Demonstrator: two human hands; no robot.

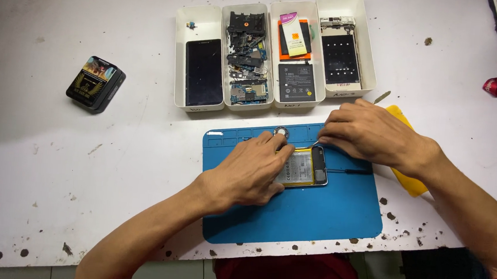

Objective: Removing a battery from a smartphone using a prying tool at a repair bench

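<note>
Left hand [249, 171] lies flat, fingers spread, pressing the opened phone [305, 168]; right hand [365, 133] pinches a thin tool [345, 171] just beside it.

The left hand [250, 171] covers most of the opened phone [303, 168]; only its right end shows. The right hand [371, 133] hides the tool tip and part of the yellow item [407, 181]. Small parts in the second tray [247, 55] are too fine to identify.
</note>
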